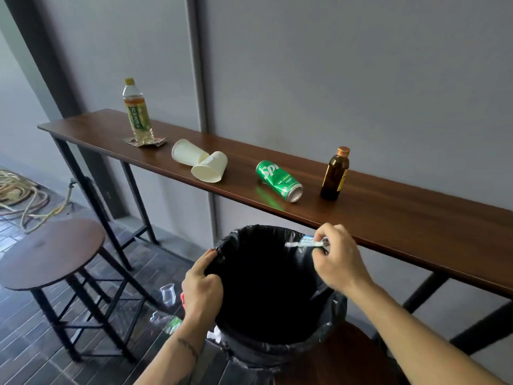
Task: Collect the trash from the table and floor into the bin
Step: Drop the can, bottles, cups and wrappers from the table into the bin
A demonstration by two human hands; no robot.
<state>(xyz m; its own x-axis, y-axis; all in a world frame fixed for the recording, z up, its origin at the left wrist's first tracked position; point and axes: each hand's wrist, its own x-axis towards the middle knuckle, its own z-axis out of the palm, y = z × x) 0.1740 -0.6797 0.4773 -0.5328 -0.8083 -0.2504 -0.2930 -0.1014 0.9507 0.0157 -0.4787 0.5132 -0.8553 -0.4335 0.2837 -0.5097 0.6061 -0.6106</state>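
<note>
A bin (277,348) lined with a black bag stands in front of the long wooden table (388,218). My left hand (202,287) grips the bag's left rim. My right hand (337,258) holds a small white-and-blue wrapper (304,242) over the bin's opening. On the table lie two white paper cups (200,163) on their sides, a dented green soda can (279,180), a standing brown glass bottle (334,173) and a tea bottle (138,112) on a flat wrapper (161,141). On the floor left of the bin lie a clear plastic cup (168,294) and a crushed clear bottle (166,322).
A round wooden stool (50,254) stands at the left, next to the table's black legs (83,190). A coiled hose (19,195) lies on the floor at far left. Another stool's seat (347,357) shows right of the bin. A grey wall runs behind the table.
</note>
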